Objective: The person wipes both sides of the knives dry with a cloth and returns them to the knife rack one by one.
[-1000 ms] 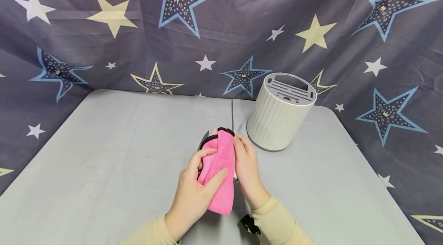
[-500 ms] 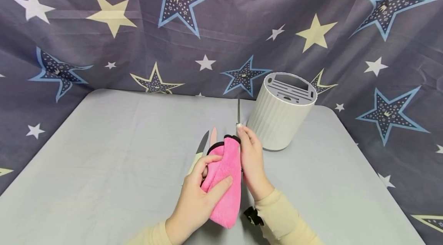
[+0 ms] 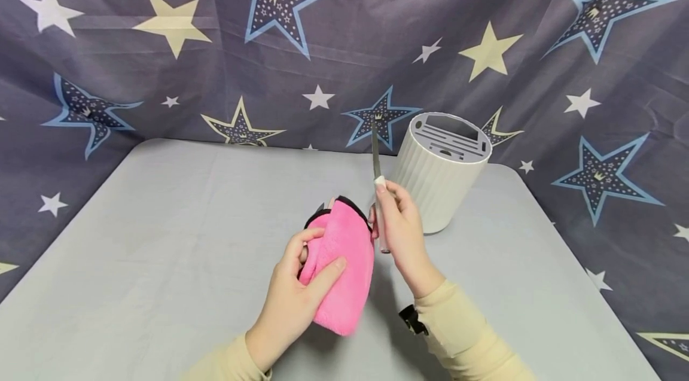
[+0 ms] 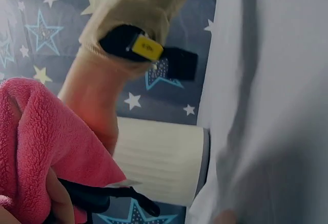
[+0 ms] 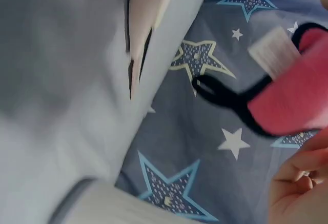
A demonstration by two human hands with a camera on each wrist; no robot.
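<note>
Gripping pink cloth (image 3: 347,237), likely soft, light, in left hand (image 3: 296,294); right hand (image 3: 402,228) grasps knife (image 3: 380,180) by handle (image 3: 384,240), safest hold; blade (image 3: 375,151) beyond hand probably stiff, sharp.

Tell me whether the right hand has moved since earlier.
Yes: in the head view, the right hand has moved up and rightward, hiding more of the white holder.

counter (image 3: 161,249): light grey, rounded far corners | toward far right: off-white ribbed block (image 3: 437,192), standing | middle: pink and dark blades (image 5: 140,29), lying close together
</note>
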